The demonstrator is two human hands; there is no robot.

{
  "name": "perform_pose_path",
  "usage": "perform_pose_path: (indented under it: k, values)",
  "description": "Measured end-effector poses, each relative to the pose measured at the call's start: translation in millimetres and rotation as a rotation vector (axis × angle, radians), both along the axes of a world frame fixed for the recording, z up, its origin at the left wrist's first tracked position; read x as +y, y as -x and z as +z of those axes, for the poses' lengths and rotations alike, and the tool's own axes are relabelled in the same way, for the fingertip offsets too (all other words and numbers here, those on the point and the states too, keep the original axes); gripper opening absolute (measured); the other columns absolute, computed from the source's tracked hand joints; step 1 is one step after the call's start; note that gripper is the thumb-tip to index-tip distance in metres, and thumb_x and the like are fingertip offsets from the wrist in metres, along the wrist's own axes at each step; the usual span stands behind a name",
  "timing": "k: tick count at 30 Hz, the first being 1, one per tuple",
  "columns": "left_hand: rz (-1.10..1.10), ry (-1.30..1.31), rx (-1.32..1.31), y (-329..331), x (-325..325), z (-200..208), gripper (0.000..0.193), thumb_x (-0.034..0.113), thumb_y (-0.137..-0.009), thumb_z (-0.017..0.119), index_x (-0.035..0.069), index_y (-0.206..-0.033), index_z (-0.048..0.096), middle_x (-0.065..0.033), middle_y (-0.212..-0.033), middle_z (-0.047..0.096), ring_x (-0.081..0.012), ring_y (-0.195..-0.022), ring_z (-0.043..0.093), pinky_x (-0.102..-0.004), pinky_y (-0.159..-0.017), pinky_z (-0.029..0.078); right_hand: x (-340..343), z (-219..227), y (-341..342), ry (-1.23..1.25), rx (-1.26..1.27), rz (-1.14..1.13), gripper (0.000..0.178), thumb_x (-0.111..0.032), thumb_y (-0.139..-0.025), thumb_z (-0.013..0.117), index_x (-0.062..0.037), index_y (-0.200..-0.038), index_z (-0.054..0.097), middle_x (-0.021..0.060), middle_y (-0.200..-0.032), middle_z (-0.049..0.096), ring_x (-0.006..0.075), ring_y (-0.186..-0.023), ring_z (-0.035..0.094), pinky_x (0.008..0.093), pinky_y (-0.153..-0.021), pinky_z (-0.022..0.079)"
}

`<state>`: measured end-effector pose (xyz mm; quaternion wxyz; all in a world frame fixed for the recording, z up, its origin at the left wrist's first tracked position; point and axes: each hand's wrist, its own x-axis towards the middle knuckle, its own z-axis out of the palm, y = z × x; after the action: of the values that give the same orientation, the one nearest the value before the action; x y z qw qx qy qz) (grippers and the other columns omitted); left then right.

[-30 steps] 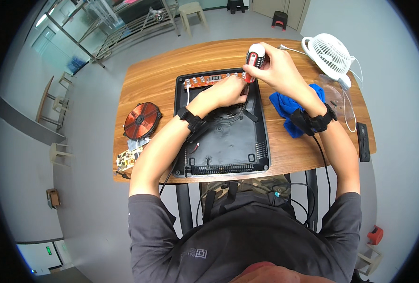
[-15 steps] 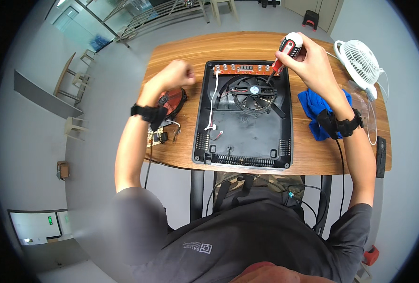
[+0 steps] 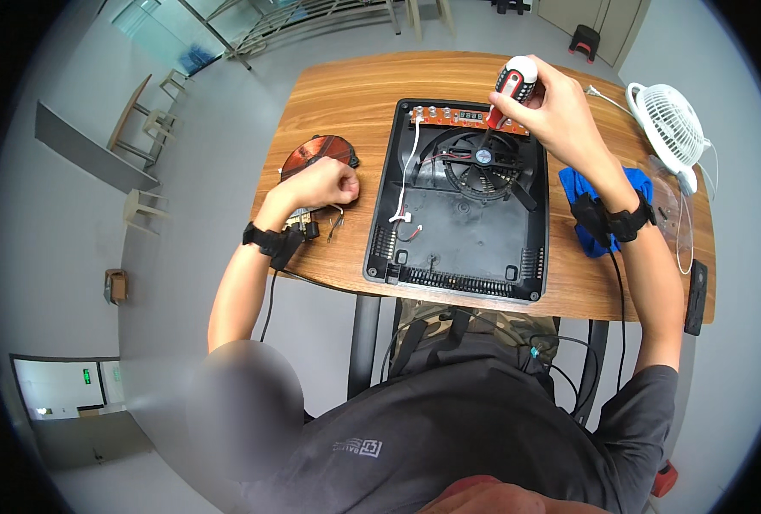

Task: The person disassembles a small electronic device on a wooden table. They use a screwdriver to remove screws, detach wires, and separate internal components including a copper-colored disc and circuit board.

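Observation:
My right hand grips a screwdriver with a white, black and red handle. Its shaft slants down to the small black cooling fan inside a black plastic housing. Whether the tip sits in a screw is too small to see. Over the near side of a round copper coil, my left hand is closed with curled fingers; what they hold, if anything, is hidden. An orange circuit board with buttons and a display runs along the housing's far edge. A white cable lies inside.
Beside my right wrist lies a blue cloth. A white desk fan stands at the far right of the wooden table. A black bar-shaped object lies on the right edge. Small circuit parts lie below my left hand.
My left hand has moved toward me, from the coil's far side to its near side. My right hand keeps the screwdriver at the cooling fan. The whole view has shifted slightly.

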<state>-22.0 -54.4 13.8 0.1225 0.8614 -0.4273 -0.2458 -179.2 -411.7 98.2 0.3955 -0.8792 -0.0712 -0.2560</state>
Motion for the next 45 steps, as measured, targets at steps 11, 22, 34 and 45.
perform_pose_path:
  k: [11,22,34,45]
  values:
    - [-0.117,-0.012,-0.265,-6.5,-37.1,-22.5,0.014,0.011,-0.081,0.074,0.000,-0.090,0.072,-0.0205,-0.090,0.072,-0.0389,-0.087,0.069,-0.0443,-0.080,0.055,2.3,-9.3,-8.0,-0.034,0.062,0.027,0.038,-0.032,-0.086,0.082,0.0001,-0.100,0.067,0.0121,-0.081,0.069,0.0195,-0.072,0.067,0.0341,-0.069,0.054]
    - [-0.120,0.073,-0.219,-12.4,-36.4,-25.0,0.014,0.011,-0.080,0.077,0.003,-0.088,0.070,-0.0169,-0.085,0.072,-0.0363,-0.084,0.069,-0.0425,-0.077,0.055,20.0,-17.2,-24.2,0.035,-0.047,0.088,0.032,-0.028,-0.087,0.082,-0.0020,-0.100,0.068,0.0053,-0.080,0.067,0.0128,-0.067,0.059,0.0302,-0.064,0.049]
    - [-0.006,0.492,-0.295,27.3,-74.9,101.9,0.019,0.007,-0.094,0.069,0.001,-0.112,0.072,-0.0051,-0.089,0.064,-0.0086,-0.068,0.055,-0.0262,-0.064,0.048,42.5,-21.9,-42.5,0.006,-0.036,0.123,0.035,-0.025,-0.086,0.082,0.0035,-0.098,0.065,0.0189,-0.085,0.073,0.0294,-0.080,0.075,0.0390,-0.071,0.057]
    - [-0.118,0.694,-0.351,30.2,-102.7,113.8,0.029,0.006,-0.095,0.068,0.004,-0.123,0.070,-0.0038,-0.101,0.069,-0.0070,-0.073,0.060,-0.0240,-0.068,0.052,45.1,-29.2,-51.6,-0.012,-0.031,0.165,0.033,-0.023,-0.086,0.080,0.0036,-0.098,0.065,0.0183,-0.080,0.071,0.0306,-0.073,0.072,0.0407,-0.068,0.056]
